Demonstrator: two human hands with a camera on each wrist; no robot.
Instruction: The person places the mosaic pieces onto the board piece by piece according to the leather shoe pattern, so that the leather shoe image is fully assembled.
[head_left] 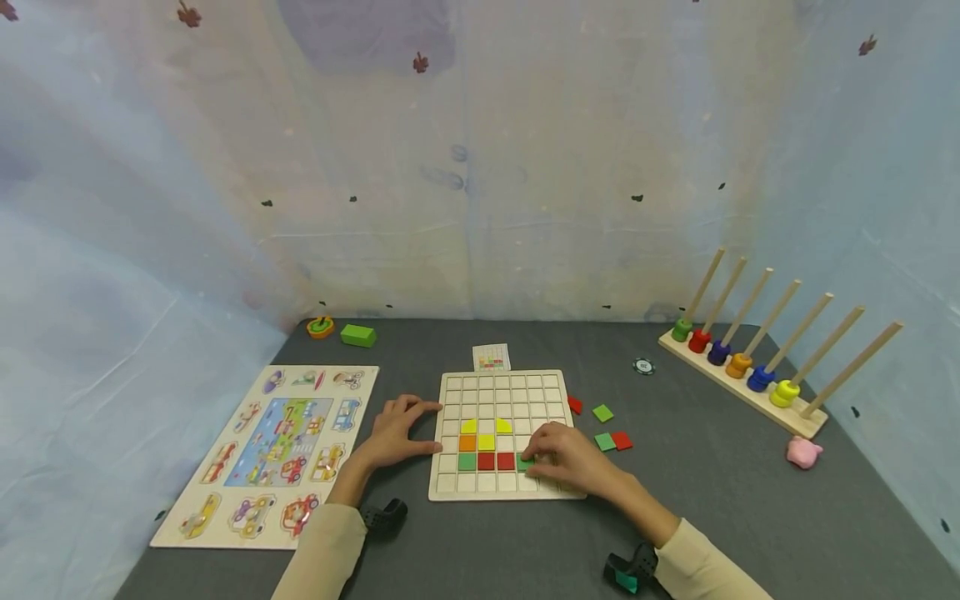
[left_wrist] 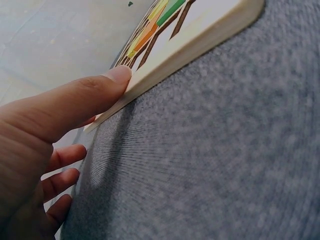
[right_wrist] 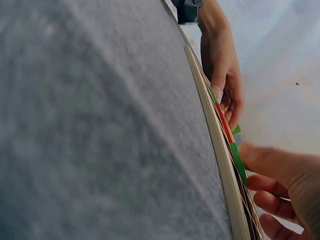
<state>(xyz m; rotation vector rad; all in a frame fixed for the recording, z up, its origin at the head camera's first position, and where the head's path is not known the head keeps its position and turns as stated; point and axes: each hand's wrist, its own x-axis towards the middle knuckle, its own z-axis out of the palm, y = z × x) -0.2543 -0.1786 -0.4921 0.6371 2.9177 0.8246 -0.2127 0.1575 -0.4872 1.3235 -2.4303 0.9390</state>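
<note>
My left hand [head_left: 397,433] braces the grid board's [head_left: 504,383] left edge with straight fingers while my right hand [head_left: 566,457] pinches a green tile [head_left: 522,461] into the coloured row, right of the red tiles [head_left: 495,461]; next, presumably, seating it flush.

Grid board [head_left: 501,392] centre of mat; left hand [head_left: 396,433] pressed on its left edge, right hand [head_left: 564,457] over near-right cells, both block low passes there. Far rows of board open from above. Left: vehicle puzzle [head_left: 225,508], narrow mat strip between it and board. Right: loose tiles [head_left: 603,412] just beside board, then open mat up to peg rack [head_left: 750,392], tall pegs leaning. Far edge: card [head_left: 492,357], green block [head_left: 358,335].
</note>
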